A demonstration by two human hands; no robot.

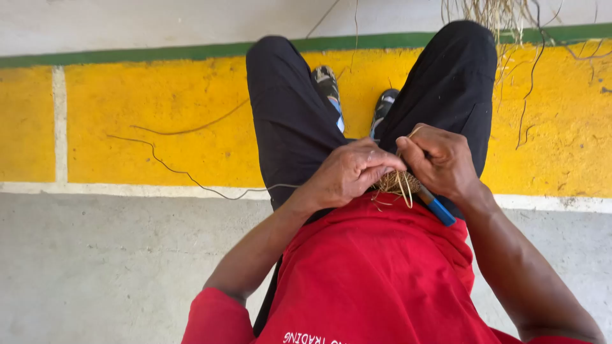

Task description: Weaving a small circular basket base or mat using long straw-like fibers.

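A small round piece of woven straw (pixel 395 183) rests on my lap between both hands. My left hand (pixel 347 173) curls over its left side, fingers pressed on the weave. My right hand (pixel 440 159) grips its right side and pinches thin pale straw strands (pixel 404 191) that hang down. A blue-handled tool (pixel 438 207) pokes out under my right hand, against my red shirt. How the tool is held is hidden by the palm.
I sit with legs in black trousers (pixel 287 121) and patterned shoes (pixel 328 83) over a yellow painted floor (pixel 159 114) with a green stripe (pixel 127 54). Loose dry fibres (pixel 185 172) trail across the yellow paint. A bundle of straw (pixel 491 13) hangs at top right. Grey concrete (pixel 95 267) lies near me.
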